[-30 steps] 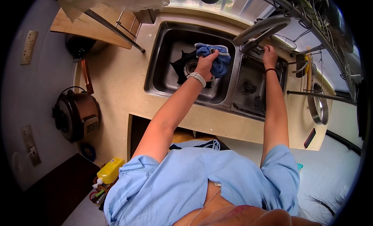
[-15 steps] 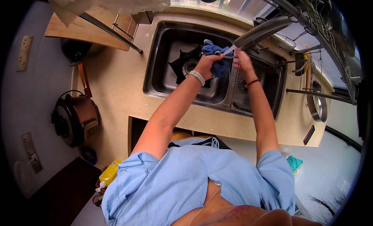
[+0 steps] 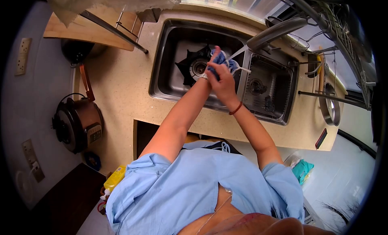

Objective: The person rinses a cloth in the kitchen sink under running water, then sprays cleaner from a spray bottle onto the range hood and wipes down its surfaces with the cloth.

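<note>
A wet-looking blue cloth (image 3: 221, 58) with white parts is bunched above the left basin of the sink (image 3: 157, 79). My left hand (image 3: 216, 53) has hold of it from the far side, a finger or thumb pointing up. Much of that hand is hidden behind my right hand (image 3: 223, 80). The right hand crosses over the left wrist, its fingers curled onto the cloth. From the grey faucet (image 3: 275, 32), water (image 3: 238, 52) runs down beside the cloth. Below lies a black star-shaped mat (image 3: 186, 69) around the drain.
The right basin holds a wire rack (image 3: 279, 101). A dish rack (image 3: 327, 22) stands over the right counter, with a round metal pan (image 3: 332, 107) and a phone-like object (image 3: 321, 138) nearby. On the left are a rice cooker (image 3: 79, 123) and a wooden board (image 3: 87, 30).
My right hand has moved left from beside the faucet onto the cloth and across the left wrist. The left hand has turned, and the cloth sits slightly higher and is more bunched.
</note>
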A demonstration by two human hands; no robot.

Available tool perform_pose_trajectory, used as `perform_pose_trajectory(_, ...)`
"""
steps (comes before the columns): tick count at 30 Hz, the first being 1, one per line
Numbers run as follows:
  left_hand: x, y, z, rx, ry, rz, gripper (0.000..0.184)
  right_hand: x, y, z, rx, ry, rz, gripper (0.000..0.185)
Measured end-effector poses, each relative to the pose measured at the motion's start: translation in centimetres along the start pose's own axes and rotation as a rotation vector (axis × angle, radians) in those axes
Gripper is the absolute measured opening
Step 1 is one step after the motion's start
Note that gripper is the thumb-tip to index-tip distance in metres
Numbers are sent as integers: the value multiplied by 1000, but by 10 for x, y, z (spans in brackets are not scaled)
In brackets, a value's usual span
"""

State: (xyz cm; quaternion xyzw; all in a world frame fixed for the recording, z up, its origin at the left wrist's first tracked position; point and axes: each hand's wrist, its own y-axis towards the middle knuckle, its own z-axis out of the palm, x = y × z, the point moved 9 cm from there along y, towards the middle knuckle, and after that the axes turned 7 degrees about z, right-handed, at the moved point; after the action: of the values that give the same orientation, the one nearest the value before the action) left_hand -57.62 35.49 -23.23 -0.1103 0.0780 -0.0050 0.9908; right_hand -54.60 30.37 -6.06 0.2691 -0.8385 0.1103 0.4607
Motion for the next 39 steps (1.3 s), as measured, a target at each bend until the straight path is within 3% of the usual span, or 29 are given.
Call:
perform_pose_trajectory(1, 1, 0, 0, 6, 23, 30, 51, -7, 5, 2, 2, -2, 2, 32)
perform_pose_trajectory(3, 8, -15, 5, -190, 169, 74, 36, -53, 29, -12, -216, -170, 164, 30)
perform_pose_trajectory(5, 15, -33, 30, -276, 243, 62, 23, -140, 57, -40, -460, -137, 341, 28)
perform_pose_trajectory(8, 6, -28, 35, -268, 337, 87, 21, -163, 56, -31, -360, -88, 353, 25)
perform_pose_trajectory(9, -6, -24, 22, -302, 371, 131, 20, -143, 41, -20, -323, -65, 335, 26)
perform_pose_trajectory(10, -14, -17, 1, -340, 403, 173, 19, -85, 25, -18, -352, -125, 174, 24)
perform_pose_trajectory(11, 4, 7, -17, 16, -161, 94, 22, -31, 10, -13, -307, -128, 129, 24)
perform_pose_trajectory(12, 22, 17, -36, 294, -641, -175, 26, 2, 0, -8, -259, -130, 90, 23)
perform_pose_trajectory(13, 15, 13, -32, 291, -278, -5, 31, -15, 4, -7, -254, -130, 95, 23)
perform_pose_trajectory(15, 8, -4, -26, -3, 254, 147, 30, -101, 30, -12, -337, -262, 297, 23)
perform_pose_trajectory(16, 4, -31, 14, -284, 410, 134, 26, -153, 43, -17, -288, -260, 473, 24)
perform_pose_trajectory(18, -3, -39, 32, -327, 364, 83, 24, -167, 54, -36, -259, -289, 303, 22)
perform_pose_trajectory(21, -7, -29, 58, -161, 140, -159, 21, -157, 57, -37, 21, 809, 396, 29)
perform_pose_trajectory(22, -11, -27, 58, -161, 138, -162, 21, -148, 53, -44, 19, 807, 399, 29)
perform_pose_trajectory(24, -37, -20, 66, -69, 544, 32, 33, -130, 41, -18, 441, 651, 430, 29)
perform_pose_trajectory(25, -48, -17, 60, -125, 708, 50, 45, -142, 41, -22, 445, 543, 463, 27)
perform_pose_trajectory(26, -53, -18, 59, -123, 709, 51, 45, -144, 41, -23, 444, 543, 461, 27)
perform_pose_trajectory(28, -80, -27, 47, -314, 674, 205, 52, -128, 47, -56, 108, 942, 373, 21)
perform_pose_trajectory(29, -86, -33, 35, -355, 833, 191, 58, -120, 45, -62, 7, 1153, 402, 14)
perform_pose_trajectory(30, -79, -38, 36, -353, 835, 189, 58, -116, 43, -58, 4, 1154, 401, 14)
perform_pose_trajectory(32, -44, -61, 15, -632, 663, -76, 77, -112, 42, -47, -3, 1328, 447, 12)
perform_pose_trajectory(33, -5, -54, -8, -507, 505, -360, 95, -109, 40, -36, 4, 1170, 416, 10)
perform_pose_trajectory(34, 14, -63, -5, -614, 402, -484, 94, -107, 33, -23, -3, 853, 330, 11)
perform_pose_trajectory(35, 19, -46, 0, -436, 265, -356, 87, -57, 23, -32, -95, 411, 132, 14)
perform_pose_trajectory(36, 21, -34, -10, -259, 126, -229, 81, -42, 13, -14, -29, 353, 137, 21)
perform_pose_trajectory(37, 31, -19, -22, 236, -36, -354, 72, -25, 0, -5, -86, 192, 51, 24)
perform_pose_trajectory(38, 41, -17, -24, 237, -36, -356, 72, -14, -9, 1, -142, 30, -34, 27)
perform_pose_trajectory(39, 40, -9, -28, 145, -181, -115, 62, -18, -4, -1, -141, 29, -32, 27)
